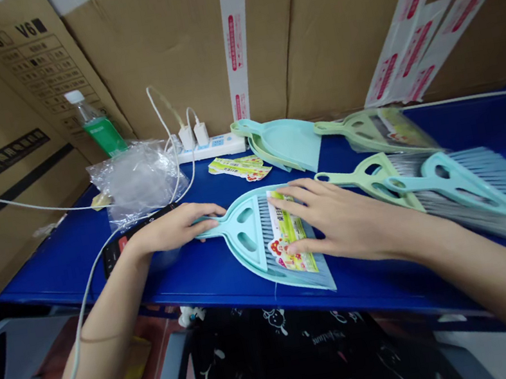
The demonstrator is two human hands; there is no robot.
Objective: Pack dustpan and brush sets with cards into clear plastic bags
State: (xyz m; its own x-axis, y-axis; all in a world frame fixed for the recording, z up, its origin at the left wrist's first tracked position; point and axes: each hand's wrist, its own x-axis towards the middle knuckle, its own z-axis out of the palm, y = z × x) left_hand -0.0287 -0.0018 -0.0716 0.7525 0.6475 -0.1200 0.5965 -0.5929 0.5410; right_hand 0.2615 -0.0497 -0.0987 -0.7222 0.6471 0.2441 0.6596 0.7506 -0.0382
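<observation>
A light-blue dustpan [237, 259] lies on the blue table near its front edge, with a matching hand brush [256, 228] nested on top. My left hand [178, 225] has its fingers closed around their stacked handles at the left. Across the grey-blue bristles lies a yellow-green printed label card [300, 240]. My right hand [336, 217] rests over the card's right side, fingers spread and touching it. To the right are a green brush [375, 177] and a blue brush [462, 182], their bristles overlapping.
Behind are stacked dustpans [290, 137], a bagged green set [370, 129] and loose label cards [239, 169]. A power strip [220, 145], clear plastic bag [138, 177], bottle [100, 131] and dark device [118, 244] sit left. White cable [86, 297] crosses my left arm. Cardboard boxes [188, 44] wall the back.
</observation>
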